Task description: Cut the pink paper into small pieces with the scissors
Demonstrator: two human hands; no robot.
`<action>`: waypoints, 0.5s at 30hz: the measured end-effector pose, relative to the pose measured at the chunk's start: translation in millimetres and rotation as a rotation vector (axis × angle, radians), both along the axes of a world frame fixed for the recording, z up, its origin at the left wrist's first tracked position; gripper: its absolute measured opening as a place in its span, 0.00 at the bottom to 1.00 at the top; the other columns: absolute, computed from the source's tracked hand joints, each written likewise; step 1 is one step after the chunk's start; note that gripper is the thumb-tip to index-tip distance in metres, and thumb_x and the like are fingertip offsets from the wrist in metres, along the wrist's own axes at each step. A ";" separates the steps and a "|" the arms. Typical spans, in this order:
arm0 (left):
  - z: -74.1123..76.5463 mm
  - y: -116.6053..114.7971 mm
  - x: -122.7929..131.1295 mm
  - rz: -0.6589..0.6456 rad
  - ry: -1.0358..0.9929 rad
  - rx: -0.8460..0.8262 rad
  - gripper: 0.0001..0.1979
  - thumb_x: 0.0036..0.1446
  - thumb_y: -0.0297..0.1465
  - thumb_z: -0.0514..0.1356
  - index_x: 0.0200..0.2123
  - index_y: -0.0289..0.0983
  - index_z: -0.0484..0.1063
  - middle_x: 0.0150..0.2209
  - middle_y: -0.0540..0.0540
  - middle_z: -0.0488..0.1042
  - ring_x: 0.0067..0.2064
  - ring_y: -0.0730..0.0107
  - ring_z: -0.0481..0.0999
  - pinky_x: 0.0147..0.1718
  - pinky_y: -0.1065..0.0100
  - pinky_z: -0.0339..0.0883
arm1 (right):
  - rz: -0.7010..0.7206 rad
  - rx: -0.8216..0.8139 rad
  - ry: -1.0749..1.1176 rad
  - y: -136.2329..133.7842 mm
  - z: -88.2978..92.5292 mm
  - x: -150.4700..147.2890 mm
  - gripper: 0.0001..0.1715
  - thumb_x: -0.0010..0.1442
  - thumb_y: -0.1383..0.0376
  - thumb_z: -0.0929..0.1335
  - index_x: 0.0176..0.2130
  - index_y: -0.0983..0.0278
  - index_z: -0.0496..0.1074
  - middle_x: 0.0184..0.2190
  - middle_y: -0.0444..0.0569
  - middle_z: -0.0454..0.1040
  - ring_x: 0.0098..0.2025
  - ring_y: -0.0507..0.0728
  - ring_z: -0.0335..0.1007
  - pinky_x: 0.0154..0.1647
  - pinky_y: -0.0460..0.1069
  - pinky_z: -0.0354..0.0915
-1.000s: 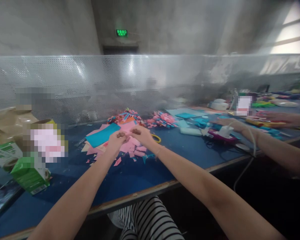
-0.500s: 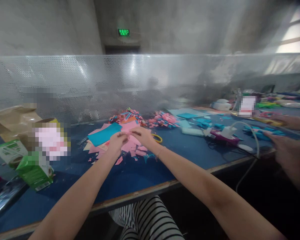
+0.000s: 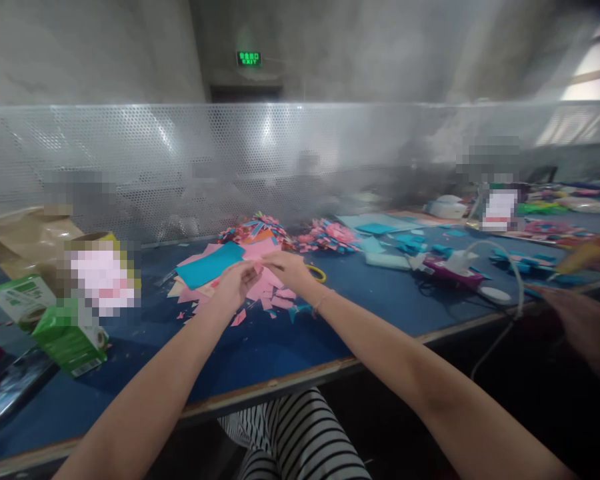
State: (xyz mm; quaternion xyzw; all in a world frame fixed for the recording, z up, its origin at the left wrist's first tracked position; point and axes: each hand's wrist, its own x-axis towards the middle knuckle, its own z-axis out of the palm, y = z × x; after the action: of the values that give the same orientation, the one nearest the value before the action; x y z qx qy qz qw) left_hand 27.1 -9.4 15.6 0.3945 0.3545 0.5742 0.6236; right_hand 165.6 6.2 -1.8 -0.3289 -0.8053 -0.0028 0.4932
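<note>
My left hand (image 3: 240, 279) and my right hand (image 3: 289, 272) meet fingertip to fingertip over a pile of pink pieces. Both are closed in a pinch on a small pink piece (image 3: 259, 265), mostly hidden by the fingers. Under and around them lie loose pink cut pieces (image 3: 269, 297), flat like paper or felt. A blue sheet (image 3: 210, 265) rests on the pile, left of my fingers. Beside my right wrist shows a yellow loop handle (image 3: 317, 273); the rest of that tool is hidden.
Fluffy multicoloured bundles (image 3: 330, 235) lie behind the pile. A purple power strip (image 3: 450, 272) with a white cable sits to the right, near blue scraps. A blurred co-worker's hand (image 3: 575, 320) is at far right. Green boxes (image 3: 70, 340) and a brown bag (image 3: 30, 243) stand left.
My two hands stay together over the pile, with slight finger movement; a bit more of the pink piece shows. The co-worker's hands at the right have moved, and a yellowish blur appears there.
</note>
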 end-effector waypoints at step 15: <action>-1.9 1.7 -1.1 0.005 0.002 0.053 0.08 0.30 0.25 0.62 0.19 0.33 0.65 0.19 0.50 0.70 0.25 0.74 0.71 0.34 0.67 0.65 | 0.089 -0.022 -0.016 1.2 2.7 4.0 0.13 0.52 0.70 0.60 0.32 0.63 0.71 0.37 0.50 0.72 0.41 0.53 0.66 0.45 0.51 0.61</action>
State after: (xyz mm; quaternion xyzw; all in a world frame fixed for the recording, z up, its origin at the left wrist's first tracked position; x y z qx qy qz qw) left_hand 26.0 -7.8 13.7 0.4107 0.3406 0.5846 0.6112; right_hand 169.6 7.3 0.9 -0.2979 -0.8231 0.0253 0.4828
